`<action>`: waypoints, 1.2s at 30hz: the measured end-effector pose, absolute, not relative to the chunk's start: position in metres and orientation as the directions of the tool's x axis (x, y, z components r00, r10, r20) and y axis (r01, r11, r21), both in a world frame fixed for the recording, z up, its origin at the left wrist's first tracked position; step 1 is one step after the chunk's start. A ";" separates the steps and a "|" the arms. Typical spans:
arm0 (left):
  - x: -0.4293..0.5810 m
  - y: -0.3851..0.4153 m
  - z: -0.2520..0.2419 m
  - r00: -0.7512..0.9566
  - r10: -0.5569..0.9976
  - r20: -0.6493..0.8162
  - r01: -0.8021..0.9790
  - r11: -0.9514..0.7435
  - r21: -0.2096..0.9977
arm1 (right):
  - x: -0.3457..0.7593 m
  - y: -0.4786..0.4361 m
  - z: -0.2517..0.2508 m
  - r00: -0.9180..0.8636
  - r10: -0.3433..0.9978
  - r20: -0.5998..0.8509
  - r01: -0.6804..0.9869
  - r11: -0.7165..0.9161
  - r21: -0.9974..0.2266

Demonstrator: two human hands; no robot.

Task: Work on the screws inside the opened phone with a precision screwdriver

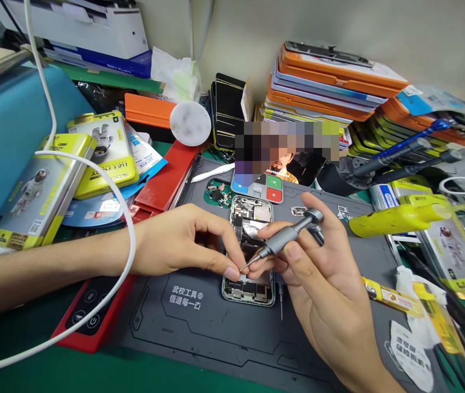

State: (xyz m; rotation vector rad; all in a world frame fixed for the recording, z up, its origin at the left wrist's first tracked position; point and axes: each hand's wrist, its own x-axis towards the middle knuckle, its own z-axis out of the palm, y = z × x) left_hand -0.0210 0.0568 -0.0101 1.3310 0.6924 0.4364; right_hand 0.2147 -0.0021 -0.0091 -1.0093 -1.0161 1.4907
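Two hands meet right over an opened phone point(249, 251) that lies flat on a grey work mat point(216, 322) in the middle of the tabletop point(134, 376). The right hand point(318, 289) has its fingers pinched round a grey screwdriver point(285, 237), held like a pen so the tip angles down at the phone's lower half. The left hand point(179, 240) comes in from the side, thumb and index finger pressed together right at the tip — probably steadying a tiny screw, though that's too small to make out. A second driver point(280, 300) rests on the mat just beside the phone. Clutter all round — a yellow bottle point(396, 218) on the right, a white cable point(93, 180) looping over the left wrist.
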 end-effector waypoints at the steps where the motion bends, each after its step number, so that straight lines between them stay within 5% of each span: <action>1: -0.021 0.057 -0.010 0.728 0.653 -0.208 0.094 0.205 0.974 | 0.215 -0.002 -0.009 -0.125 0.989 -0.083 -0.280 -0.115 -0.953; 23: -0.018 0.057 -0.009 0.717 0.651 -0.248 0.155 0.198 0.968 | 0.217 0.000 -0.013 -0.177 0.984 -0.036 -0.331 -0.094 -0.939; 31: -0.014 0.050 -0.012 0.603 0.745 -0.285 0.152 0.244 0.958 | 0.211 -0.010 -0.016 0.048 0.972 0.231 -0.162 0.236 -0.958; 36: -0.014 0.049 -0.013 0.584 0.755 -0.298 0.132 0.274 0.953 | 0.208 -0.011 -0.023 0.015 0.910 0.413 0.079 0.411 -0.908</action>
